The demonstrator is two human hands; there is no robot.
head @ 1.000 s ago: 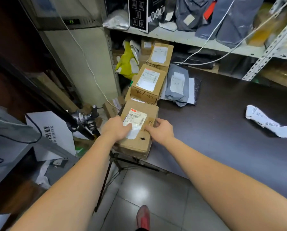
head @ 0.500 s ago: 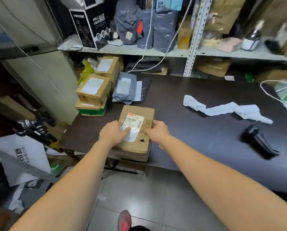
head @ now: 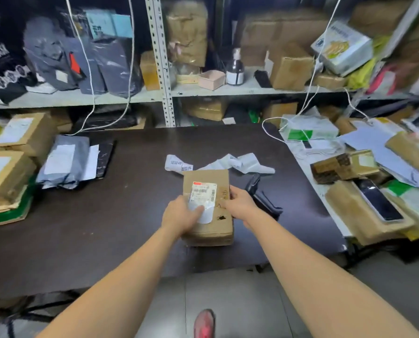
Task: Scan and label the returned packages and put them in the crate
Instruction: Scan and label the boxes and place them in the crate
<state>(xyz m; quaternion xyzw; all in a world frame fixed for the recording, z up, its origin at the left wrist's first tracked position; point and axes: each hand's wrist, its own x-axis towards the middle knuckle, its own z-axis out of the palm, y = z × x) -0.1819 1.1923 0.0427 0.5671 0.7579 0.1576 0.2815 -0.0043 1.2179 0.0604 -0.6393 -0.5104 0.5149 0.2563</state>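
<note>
The cardboard box (head: 204,176) sits at the middle of the worktop (head: 130,215), close to its front edge; whether it rests on the surface or is held just clear of it cannot be determined. The left hand (head: 181,214) grips the box's left side, with the thumb lying across the lower part of the shipping label (head: 202,192). The right hand (head: 240,204) grips the right side with curled fingers. Hazard 1: the thumb may hide part of the label, and its white lower end looks lifted, so pressure or dragging there could crease or tear it and spoil a scan. Hazard 2: the handheld scanner (head: 264,201) lies just beside the right hand, so a sideways shift of the box could knock it. Hazard 3: the puncture (head: 221,217) in the box top suggests weakened cardboard, which a tight grip may crush further. Hazard 4: the loose label strip (head: 242,163) lies just behind the box and could be trapped beneath it. No crate can be made out.
</note>
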